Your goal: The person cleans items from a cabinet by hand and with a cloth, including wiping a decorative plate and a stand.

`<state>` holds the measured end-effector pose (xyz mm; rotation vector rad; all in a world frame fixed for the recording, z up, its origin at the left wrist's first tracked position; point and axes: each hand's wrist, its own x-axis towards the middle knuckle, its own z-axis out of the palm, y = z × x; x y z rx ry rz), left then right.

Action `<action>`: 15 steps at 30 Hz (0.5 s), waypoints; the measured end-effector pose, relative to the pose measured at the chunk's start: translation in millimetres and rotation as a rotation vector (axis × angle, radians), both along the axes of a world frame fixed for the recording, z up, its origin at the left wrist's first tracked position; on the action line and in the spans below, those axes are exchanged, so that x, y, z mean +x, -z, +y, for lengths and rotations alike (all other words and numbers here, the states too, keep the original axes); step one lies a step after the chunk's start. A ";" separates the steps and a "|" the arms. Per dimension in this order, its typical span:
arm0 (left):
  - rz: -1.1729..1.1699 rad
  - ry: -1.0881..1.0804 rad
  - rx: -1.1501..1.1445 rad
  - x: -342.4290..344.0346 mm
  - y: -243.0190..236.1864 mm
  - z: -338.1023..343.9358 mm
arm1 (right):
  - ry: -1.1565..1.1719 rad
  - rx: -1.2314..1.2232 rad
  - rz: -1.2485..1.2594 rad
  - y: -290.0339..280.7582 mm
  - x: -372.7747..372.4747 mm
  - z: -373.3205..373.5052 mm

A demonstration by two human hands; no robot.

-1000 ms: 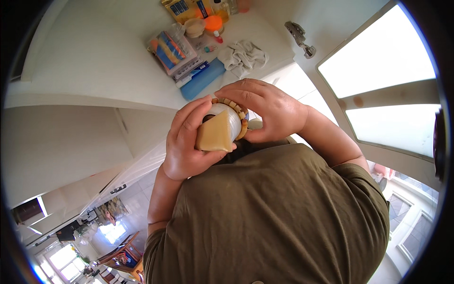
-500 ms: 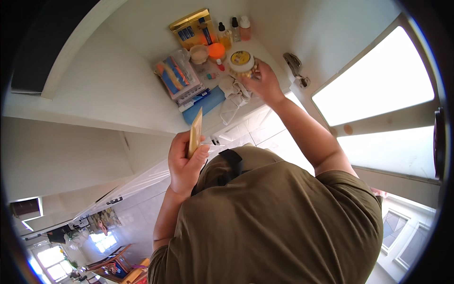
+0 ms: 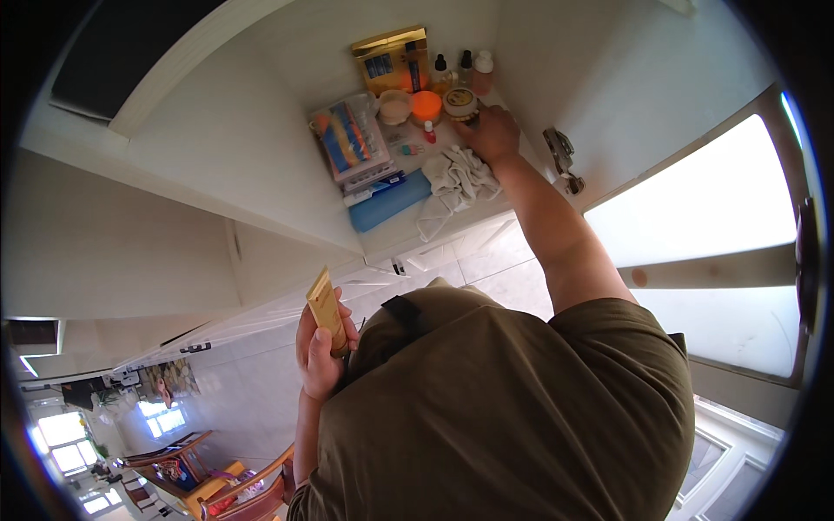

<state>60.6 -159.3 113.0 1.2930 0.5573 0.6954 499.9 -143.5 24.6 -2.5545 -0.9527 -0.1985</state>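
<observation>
My left hand (image 3: 319,360) grips an upright gold squeeze tube (image 3: 325,306) low in front of my body. My right hand (image 3: 492,132) reaches into the white cabinet, its fingers on a round white jar (image 3: 460,99) with a yellow-patterned top, at the back right of the shelf. Beside the jar are an orange tub (image 3: 426,107), a beige tub (image 3: 395,106), a small red bottle (image 3: 429,134) and dropper bottles (image 3: 441,73). A crumpled white cloth (image 3: 460,181) lies below my right hand, near the shelf edge.
A gold box (image 3: 388,48) stands at the back. Plastic-wrapped packets (image 3: 346,139) and a blue pouch (image 3: 387,202) lie at the left. An open glass-paneled door (image 3: 686,182) is at the right. A wooden chair (image 3: 261,495) stands on the tiled floor behind.
My hands have separated: the right carried the jar up and back into the cabinet, while the left moved down with the tube, now turned upright.
</observation>
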 end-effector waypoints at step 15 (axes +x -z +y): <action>-0.010 0.114 0.040 35.9 -18.0 6.2 | -0.136 0.409 0.368 -37.3 -33.8 -45.0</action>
